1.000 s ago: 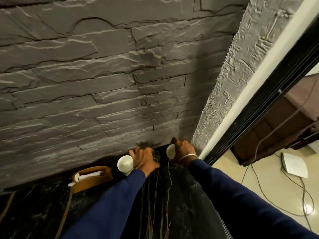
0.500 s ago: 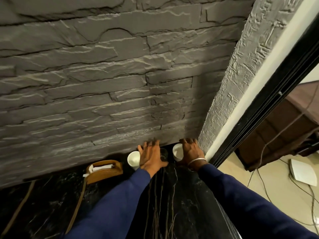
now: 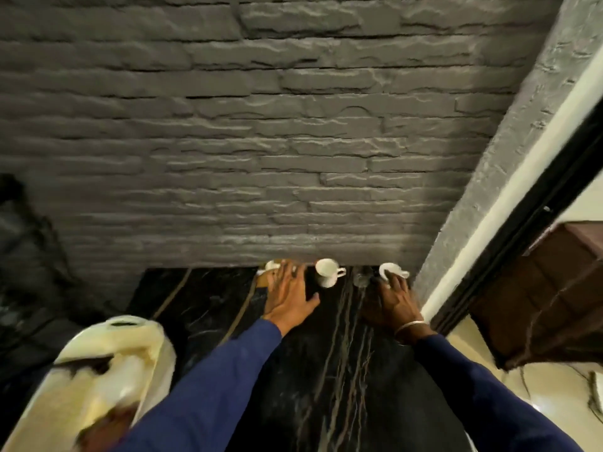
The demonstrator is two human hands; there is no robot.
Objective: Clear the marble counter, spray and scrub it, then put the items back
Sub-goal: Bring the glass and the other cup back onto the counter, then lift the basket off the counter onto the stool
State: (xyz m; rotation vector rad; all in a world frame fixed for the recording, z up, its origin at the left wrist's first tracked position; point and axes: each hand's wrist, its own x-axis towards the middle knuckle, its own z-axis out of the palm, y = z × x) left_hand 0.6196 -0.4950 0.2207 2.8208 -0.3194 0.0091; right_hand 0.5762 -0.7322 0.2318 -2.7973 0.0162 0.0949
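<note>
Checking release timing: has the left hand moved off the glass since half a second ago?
Yes. The left hand has shifted left, away from the glass, now left of the middle white cup.

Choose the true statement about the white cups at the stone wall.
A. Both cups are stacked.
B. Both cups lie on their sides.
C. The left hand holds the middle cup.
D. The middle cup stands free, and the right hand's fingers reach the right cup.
D: the middle cup stands upright and untouched, while the right hand has its fingers at the right cup; the left hand is spread open beside them.
</note>
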